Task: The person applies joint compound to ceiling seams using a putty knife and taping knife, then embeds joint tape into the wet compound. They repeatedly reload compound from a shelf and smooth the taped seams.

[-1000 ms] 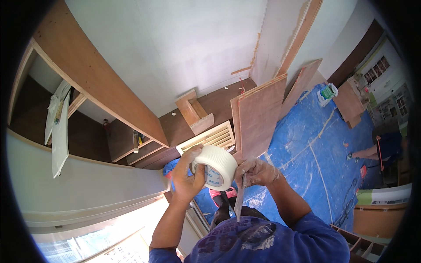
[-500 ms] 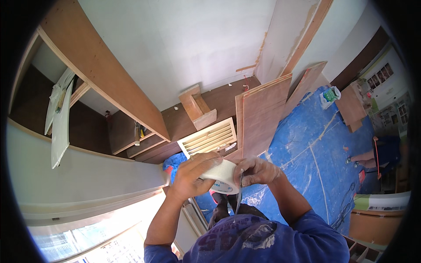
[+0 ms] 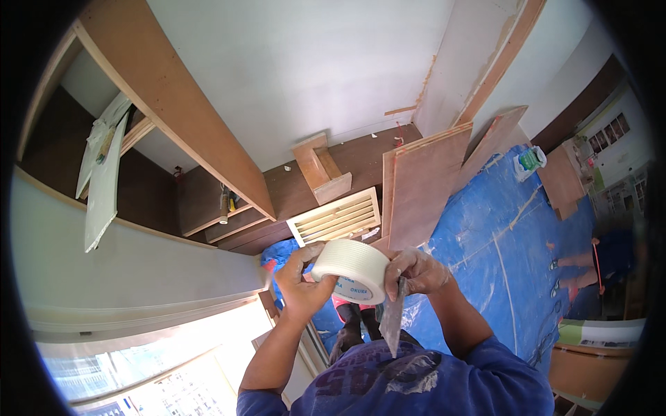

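Note:
A wide roll of white mesh tape (image 3: 350, 267) is held up in front of my chest. My left hand (image 3: 303, 283) grips it from its left side, with the thumb at the lower rim. My right hand (image 3: 418, 272) is closed at the roll's right edge, its fingertips beside the tape. From those fingers a flat, grey, blade-like piece (image 3: 393, 322) hangs down, tapering toward my shirt. Whether it is a scraper blade or something else, I cannot tell. The fingers cover its upper end.
Wooden boards (image 3: 427, 184) lean upright ahead, beside a slatted cream panel (image 3: 336, 216) and a small wooden box piece (image 3: 320, 168). At left stands an open wooden shelf unit (image 3: 173, 104). Blue sheeting (image 3: 479, 256) covers the floor; another person (image 3: 603, 263) stands far right.
The grey piece has turned from a thin edge to its broad side. My left fingers have shifted from over the roll's top to its side, and the roll's inner core shows more.

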`<act>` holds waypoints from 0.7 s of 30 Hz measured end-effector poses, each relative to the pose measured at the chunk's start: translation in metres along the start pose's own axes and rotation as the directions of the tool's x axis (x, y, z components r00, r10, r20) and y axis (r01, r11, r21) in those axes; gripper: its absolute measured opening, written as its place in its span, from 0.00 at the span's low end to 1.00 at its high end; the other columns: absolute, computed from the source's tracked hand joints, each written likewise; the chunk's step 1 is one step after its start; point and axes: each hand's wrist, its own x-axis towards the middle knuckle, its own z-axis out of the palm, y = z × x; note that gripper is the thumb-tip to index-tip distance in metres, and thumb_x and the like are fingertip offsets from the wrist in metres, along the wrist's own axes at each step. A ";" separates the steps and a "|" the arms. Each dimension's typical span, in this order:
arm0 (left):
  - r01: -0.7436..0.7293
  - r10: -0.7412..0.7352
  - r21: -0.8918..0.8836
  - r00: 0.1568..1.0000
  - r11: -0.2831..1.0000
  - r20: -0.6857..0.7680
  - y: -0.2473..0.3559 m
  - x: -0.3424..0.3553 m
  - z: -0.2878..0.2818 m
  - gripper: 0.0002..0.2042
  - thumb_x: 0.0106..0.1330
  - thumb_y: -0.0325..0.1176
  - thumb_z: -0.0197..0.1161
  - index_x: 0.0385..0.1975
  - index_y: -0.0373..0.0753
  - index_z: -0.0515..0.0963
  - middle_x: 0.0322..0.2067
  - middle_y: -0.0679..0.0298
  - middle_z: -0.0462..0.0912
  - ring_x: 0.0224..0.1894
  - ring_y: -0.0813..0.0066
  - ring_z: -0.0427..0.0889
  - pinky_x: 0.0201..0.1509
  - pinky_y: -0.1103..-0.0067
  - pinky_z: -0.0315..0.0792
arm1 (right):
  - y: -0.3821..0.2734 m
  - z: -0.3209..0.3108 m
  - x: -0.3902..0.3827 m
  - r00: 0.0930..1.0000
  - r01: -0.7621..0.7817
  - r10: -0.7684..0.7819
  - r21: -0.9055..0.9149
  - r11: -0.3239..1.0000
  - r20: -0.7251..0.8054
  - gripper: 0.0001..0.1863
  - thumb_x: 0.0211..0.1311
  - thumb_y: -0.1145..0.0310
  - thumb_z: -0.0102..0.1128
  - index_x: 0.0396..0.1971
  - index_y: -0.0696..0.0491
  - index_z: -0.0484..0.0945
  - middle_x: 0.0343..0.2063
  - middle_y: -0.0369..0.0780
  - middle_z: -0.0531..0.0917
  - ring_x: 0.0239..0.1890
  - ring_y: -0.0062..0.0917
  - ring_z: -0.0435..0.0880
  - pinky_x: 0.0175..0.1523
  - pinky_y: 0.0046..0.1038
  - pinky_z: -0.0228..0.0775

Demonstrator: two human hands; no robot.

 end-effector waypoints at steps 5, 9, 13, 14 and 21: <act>-0.010 0.010 -0.003 0.999 1.000 -0.047 0.018 -0.002 0.006 0.24 0.53 0.30 0.79 0.49 0.29 0.77 0.43 0.51 0.88 0.44 0.68 0.88 0.51 0.73 0.80 | 0.023 -0.014 -0.008 0.997 0.070 -0.072 0.236 0.969 0.001 0.16 0.56 0.58 0.78 0.26 0.56 0.85 0.41 0.46 0.83 0.45 0.37 0.80 0.55 0.34 0.67; -0.072 0.077 -0.220 0.997 0.973 0.013 0.033 -0.003 0.007 0.25 0.57 0.34 0.78 0.49 0.28 0.76 0.44 0.50 0.86 0.45 0.67 0.85 0.53 0.73 0.79 | 0.050 -0.022 -0.004 0.970 0.218 -0.240 0.528 0.821 -0.026 0.15 0.59 0.54 0.73 0.25 0.50 0.85 0.41 0.45 0.82 0.45 0.33 0.80 0.52 0.35 0.66; -0.043 0.080 -0.265 0.988 0.963 0.134 0.032 -0.002 0.008 0.28 0.59 0.37 0.76 0.53 0.29 0.71 0.47 0.51 0.82 0.47 0.68 0.83 0.54 0.73 0.76 | 0.063 -0.018 -0.021 0.940 0.327 -0.172 0.644 0.692 -0.293 0.15 0.73 0.56 0.60 0.37 0.54 0.84 0.37 0.40 0.85 0.39 0.26 0.83 0.43 0.29 0.74; -0.007 0.060 -0.290 0.983 0.957 0.175 0.034 0.001 0.008 0.29 0.59 0.38 0.76 0.54 0.30 0.69 0.47 0.53 0.80 0.47 0.69 0.81 0.54 0.73 0.75 | 0.065 -0.015 -0.027 0.918 0.360 -0.129 0.646 0.673 -0.376 0.16 0.78 0.57 0.57 0.41 0.55 0.84 0.36 0.39 0.86 0.37 0.24 0.84 0.40 0.27 0.77; 0.159 -0.050 -0.390 0.960 0.907 0.274 0.040 0.010 0.012 0.28 0.58 0.36 0.76 0.49 0.38 0.63 0.45 0.59 0.76 0.44 0.75 0.80 0.48 0.79 0.74 | 0.073 -0.020 -0.013 0.969 0.245 -0.159 0.761 0.601 -0.187 0.13 0.73 0.56 0.61 0.35 0.50 0.85 0.45 0.42 0.80 0.45 0.29 0.80 0.48 0.33 0.72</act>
